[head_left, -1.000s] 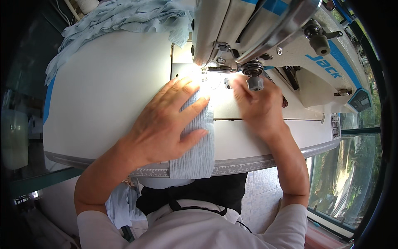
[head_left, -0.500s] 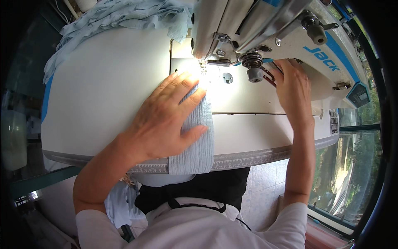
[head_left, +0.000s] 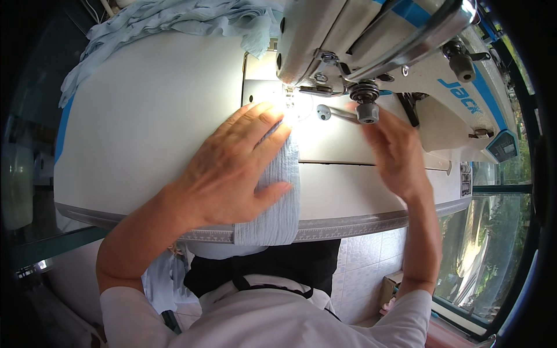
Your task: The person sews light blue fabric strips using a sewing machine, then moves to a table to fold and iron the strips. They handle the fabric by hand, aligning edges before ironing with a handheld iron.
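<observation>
My left hand lies flat on a pale blue strip of crinkled fabric, its fingertips close to the needle area in a bright glare. The strip runs from there toward me and hangs over the table's front edge. To the right, my right hand is blurred by motion, its fingers partly behind a tension knob. From them a slim, pointed metal tool sticks out toward the round metal cap; its exact kind is unclear. The sewing machine stands over the strip's far end.
A heap of pale blue fabric lies along the far left of the white table. A measuring scale follows the front edge. The machine's arm takes up the upper right, with a small control panel. Windows are at the right.
My right hand has come down and toward me from beneath the machine's arm, and the slim metal tool now shows at its fingers. My left hand has stayed on the strip. The view shifts slightly.
</observation>
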Motion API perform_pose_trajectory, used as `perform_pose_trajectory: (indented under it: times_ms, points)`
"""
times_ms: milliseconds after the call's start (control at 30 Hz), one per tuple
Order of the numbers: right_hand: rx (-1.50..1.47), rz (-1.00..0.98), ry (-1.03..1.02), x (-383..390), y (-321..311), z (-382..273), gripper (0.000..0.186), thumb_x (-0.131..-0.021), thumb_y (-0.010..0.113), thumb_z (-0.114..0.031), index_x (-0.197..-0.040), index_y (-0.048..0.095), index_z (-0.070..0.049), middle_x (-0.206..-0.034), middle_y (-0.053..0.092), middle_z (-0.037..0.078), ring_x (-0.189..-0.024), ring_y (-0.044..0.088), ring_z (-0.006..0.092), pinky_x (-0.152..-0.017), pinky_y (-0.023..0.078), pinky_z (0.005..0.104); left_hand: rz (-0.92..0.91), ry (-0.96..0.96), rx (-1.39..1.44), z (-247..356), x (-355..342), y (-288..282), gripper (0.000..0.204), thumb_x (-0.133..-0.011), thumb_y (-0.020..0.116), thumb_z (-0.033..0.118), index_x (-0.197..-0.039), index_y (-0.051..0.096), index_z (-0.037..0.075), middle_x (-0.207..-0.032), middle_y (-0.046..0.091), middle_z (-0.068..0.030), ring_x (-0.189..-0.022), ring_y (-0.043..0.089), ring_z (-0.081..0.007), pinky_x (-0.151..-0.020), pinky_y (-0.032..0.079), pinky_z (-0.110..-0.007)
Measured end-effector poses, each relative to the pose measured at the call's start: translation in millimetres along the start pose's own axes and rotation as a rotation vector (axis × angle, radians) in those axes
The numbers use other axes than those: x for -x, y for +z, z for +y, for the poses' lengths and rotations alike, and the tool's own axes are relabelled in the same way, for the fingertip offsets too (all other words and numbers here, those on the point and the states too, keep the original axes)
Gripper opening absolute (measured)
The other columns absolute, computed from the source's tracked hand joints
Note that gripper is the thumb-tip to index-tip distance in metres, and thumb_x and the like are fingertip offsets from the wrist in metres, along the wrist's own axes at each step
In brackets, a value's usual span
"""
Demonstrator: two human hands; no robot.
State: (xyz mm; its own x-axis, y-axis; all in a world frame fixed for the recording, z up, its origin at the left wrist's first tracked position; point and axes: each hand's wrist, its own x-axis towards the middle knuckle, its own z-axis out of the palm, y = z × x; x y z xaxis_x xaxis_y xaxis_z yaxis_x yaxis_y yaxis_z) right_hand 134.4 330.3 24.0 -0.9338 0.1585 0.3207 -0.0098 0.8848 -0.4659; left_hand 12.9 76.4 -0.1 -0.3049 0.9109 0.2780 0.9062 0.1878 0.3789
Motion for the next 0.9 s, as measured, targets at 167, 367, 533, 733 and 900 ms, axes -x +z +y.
perform_pose_trajectory:
  times_ms: [167,367,533,733,900]
  points:
    - [0.174,0.028,-0.192,-13.5,25.6,0.8,0.02,-0.085,0.076,-0.012,-0.077,0.062,-0.001,-0.077,0.055,0.012,-0.064,0.055,0.0292,-0.057,0.044,0.041,0.003,-0.006,-0.021,1.5,0.2,-0.7,0.067,-0.082,0.078,0.032,-0.136,0.056,0.001,-0.142,0.046,-0.0228,-0.137,0.041,-0.0429,-0.117,0.034,-0.049]
    - [0.203,0.135,-0.279,-13.4,43.8,-2.0,0.021,-0.079,0.08,-0.011,-0.072,0.062,-0.002,-0.08,0.055,0.009,-0.064,0.057,0.0259,-0.053,0.043,0.0391,-0.018,-0.02,-0.02,2.1,-0.6,-2.4,0.068,-0.081,0.078,0.033,-0.137,0.056,0.001,-0.141,0.046,-0.0231,-0.137,0.042,-0.0429,-0.116,0.035,-0.049]
    - [0.296,0.256,-0.168,-9.2,41.5,-0.8,0.013,-0.078,0.076,-0.004,-0.085,0.065,-0.004,-0.081,0.057,0.007,-0.068,0.061,0.0248,-0.054,0.046,0.0372,-0.022,-0.018,-0.024,1.9,-0.5,-1.7,0.067,-0.081,0.078,0.032,-0.137,0.056,0.0,-0.141,0.046,-0.0226,-0.137,0.042,-0.0428,-0.117,0.034,-0.049]
    - [0.19,0.203,-0.333,-8.9,37.2,2.4,0.017,-0.079,0.071,0.001,-0.093,0.065,-0.005,-0.084,0.057,0.007,-0.071,0.062,0.0258,-0.055,0.046,0.0359,-0.018,-0.005,-0.028,3.6,-1.5,-2.2,0.066,-0.082,0.077,0.032,-0.136,0.056,0.0,-0.142,0.047,-0.0221,-0.138,0.042,-0.0421,-0.119,0.031,-0.05]
    - [0.229,0.139,-0.324,-8.7,43.8,0.3,0.018,-0.071,0.07,0.003,-0.085,0.071,-0.008,-0.08,0.052,0.005,-0.068,0.06,0.0225,-0.052,0.045,0.0344,-0.029,-0.018,-0.032,3.0,-0.4,-1.7,0.066,-0.082,0.077,0.031,-0.136,0.056,0.0,-0.143,0.047,-0.0225,-0.137,0.042,-0.0426,-0.119,0.031,-0.05]
